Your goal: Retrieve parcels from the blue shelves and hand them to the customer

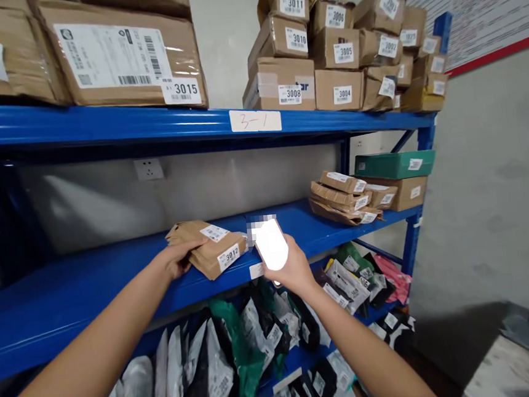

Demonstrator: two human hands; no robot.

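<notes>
On the blue metal shelf [68, 283], your left hand [176, 259] pinches a flat brown cardboard parcel [210, 257]; your right hand [297, 266] grips a rectangular bright-screened phone [272, 245]; seemingly lining up; next probably wants steadiness.

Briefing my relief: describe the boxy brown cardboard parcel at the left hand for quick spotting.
On the blue metal rack, find the first shelf below the white rectangular 3-1 tag. There, the left hand touches the boxy brown cardboard parcel. It sits left of the brown cardboard stack; its white label reads 3012.
</notes>
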